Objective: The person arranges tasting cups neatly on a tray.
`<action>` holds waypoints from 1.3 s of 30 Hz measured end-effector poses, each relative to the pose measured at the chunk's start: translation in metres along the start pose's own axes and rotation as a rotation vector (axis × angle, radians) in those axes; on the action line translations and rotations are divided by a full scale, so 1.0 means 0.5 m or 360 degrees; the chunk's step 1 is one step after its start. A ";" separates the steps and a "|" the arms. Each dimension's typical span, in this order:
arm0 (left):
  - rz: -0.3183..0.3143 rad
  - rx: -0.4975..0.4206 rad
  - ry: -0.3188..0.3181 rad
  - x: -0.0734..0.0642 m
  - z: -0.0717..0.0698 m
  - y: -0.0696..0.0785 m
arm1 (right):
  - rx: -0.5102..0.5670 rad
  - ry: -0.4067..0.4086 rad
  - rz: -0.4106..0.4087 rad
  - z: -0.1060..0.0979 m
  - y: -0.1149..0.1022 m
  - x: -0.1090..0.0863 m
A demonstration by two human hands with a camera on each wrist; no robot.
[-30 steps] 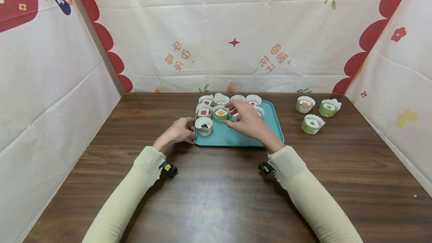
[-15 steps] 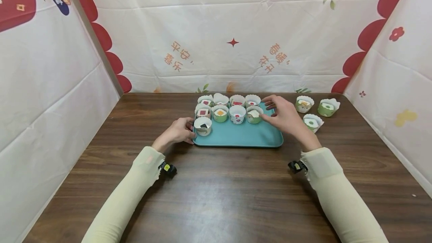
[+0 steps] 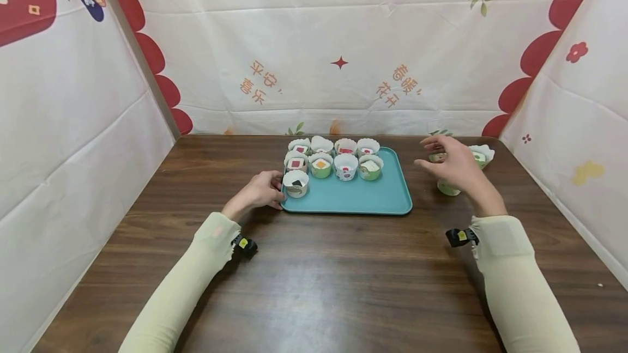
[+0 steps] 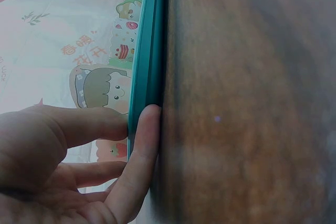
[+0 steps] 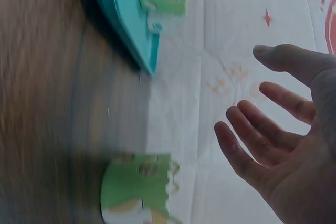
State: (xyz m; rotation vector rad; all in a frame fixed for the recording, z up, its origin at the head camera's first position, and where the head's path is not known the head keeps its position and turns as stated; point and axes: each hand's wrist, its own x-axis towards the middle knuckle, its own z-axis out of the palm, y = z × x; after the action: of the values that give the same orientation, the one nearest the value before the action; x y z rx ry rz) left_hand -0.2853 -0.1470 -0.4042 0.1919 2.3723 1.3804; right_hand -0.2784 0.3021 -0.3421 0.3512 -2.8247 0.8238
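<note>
A teal tray (image 3: 343, 199) lies flat on the table, with several paper baking cups in rows on its back and left parts. Each cup holds a small sushi-like piece, such as the one with a dark topping (image 3: 296, 184). My left hand (image 3: 262, 188) pinches the tray's left rim (image 4: 148, 66) between thumb and finger. Over the cups at the right, my right hand (image 3: 456, 163) is raised with fingers spread and holds nothing. It partly covers a green cup (image 3: 448, 188); another green cup (image 3: 483, 155) peeks out behind it. In the right wrist view a green patterned cup (image 5: 136, 187) stands below the fingers.
A printed white cloth (image 3: 304, 86) hangs behind the table, with more cloth along both sides. The brown wooden table (image 3: 314, 287) stretches toward me. Black cameras are strapped to both wrists.
My right hand has moved from over the tray's cups rightward to the cups beside the tray, uncovering the second row. The left hand stays at the tray's rim.
</note>
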 end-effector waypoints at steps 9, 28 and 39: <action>-0.0001 -0.0010 -0.0008 0.000 -0.002 0.003 | 0.0029 -0.0099 0.0213 -0.052 0.067 -0.015; -0.0020 0.0016 -0.0005 -0.002 -0.001 0.003 | 0.0128 -0.0468 0.0343 -0.067 0.164 -0.035; 0.0005 -0.0005 -0.0011 -0.004 -0.002 0.005 | 0.0090 -0.0549 0.0218 -0.059 0.175 -0.032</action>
State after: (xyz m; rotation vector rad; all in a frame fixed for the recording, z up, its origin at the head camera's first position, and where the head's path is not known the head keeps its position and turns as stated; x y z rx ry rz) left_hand -0.2840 -0.1472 -0.4011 0.1991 2.3648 1.3827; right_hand -0.2838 0.3929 -0.3655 0.3394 -3.1793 0.9545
